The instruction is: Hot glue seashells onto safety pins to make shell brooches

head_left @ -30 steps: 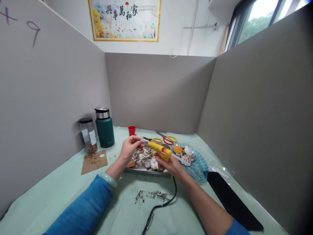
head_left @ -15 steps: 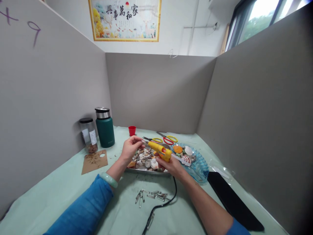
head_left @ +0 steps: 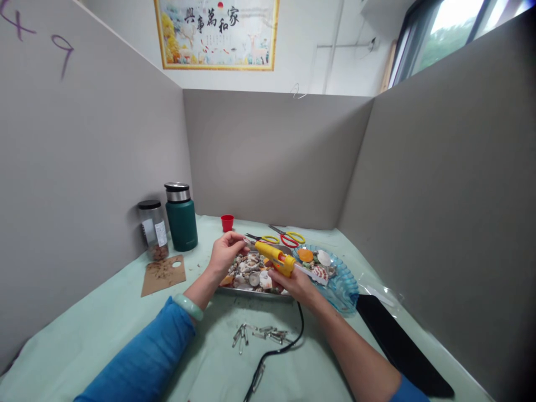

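My right hand [head_left: 291, 283] is wrapped round a yellow hot glue gun [head_left: 275, 258], with a clear glue stick [head_left: 309, 273] jutting from its back end. The gun's nozzle points left, at the fingertips of my left hand [head_left: 225, 254]. Those fingers are pinched on a small pale piece, too small to name, close to the nozzle tip. Beneath both hands lies a metal tray [head_left: 251, 293] full of seashells [head_left: 253, 278]. To the right, a blue scalloped plate [head_left: 347, 290] bears more shells and an orange disc-like piece [head_left: 305, 255].
Several safety pins [head_left: 268, 333] and the black cord [head_left: 276, 352] lie in front. Behind the tray are two pairs of scissors [head_left: 291, 238] and a red cup [head_left: 227, 223]. A green flask [head_left: 181, 223], a jar [head_left: 153, 230] and cardboard [head_left: 163, 274] stand left; a black strip [head_left: 402, 346] lies right.
The whole view shifts very slightly to the right. Both hands keep their places, with the glue gun's nozzle still at the left fingertips.
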`<control>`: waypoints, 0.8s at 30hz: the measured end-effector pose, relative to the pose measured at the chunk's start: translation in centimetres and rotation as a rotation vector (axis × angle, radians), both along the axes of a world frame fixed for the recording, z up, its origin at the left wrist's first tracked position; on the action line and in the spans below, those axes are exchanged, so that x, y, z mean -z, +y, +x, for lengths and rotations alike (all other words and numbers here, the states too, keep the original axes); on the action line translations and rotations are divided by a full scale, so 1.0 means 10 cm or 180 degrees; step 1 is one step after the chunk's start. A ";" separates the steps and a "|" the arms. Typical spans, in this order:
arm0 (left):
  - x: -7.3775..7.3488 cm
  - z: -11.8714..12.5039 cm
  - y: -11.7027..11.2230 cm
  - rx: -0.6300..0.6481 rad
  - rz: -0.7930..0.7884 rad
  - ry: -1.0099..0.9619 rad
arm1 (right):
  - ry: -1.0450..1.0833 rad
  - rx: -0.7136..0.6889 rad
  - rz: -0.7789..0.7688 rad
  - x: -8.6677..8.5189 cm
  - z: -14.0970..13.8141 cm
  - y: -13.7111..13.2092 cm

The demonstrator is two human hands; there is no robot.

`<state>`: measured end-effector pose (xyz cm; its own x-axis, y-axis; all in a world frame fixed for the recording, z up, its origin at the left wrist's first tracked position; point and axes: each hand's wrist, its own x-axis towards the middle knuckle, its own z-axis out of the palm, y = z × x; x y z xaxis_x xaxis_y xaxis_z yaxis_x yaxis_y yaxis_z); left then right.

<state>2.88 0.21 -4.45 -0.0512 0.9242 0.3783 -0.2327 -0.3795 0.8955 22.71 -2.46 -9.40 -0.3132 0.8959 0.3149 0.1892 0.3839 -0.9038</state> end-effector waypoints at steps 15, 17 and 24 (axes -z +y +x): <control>0.01 -0.02 0.01 -0.0060 0.0082 0.0110 | -0.0004 0.0013 -0.0037 0.04 0.00 0.02; 0.01 -0.01 0.01 -0.0066 0.0105 0.0128 | -0.0003 0.0014 -0.0040 0.03 0.00 0.01; 0.01 -0.01 0.03 -0.0071 0.0163 0.0180 | -0.0026 0.0019 -0.0038 0.00 0.00 0.00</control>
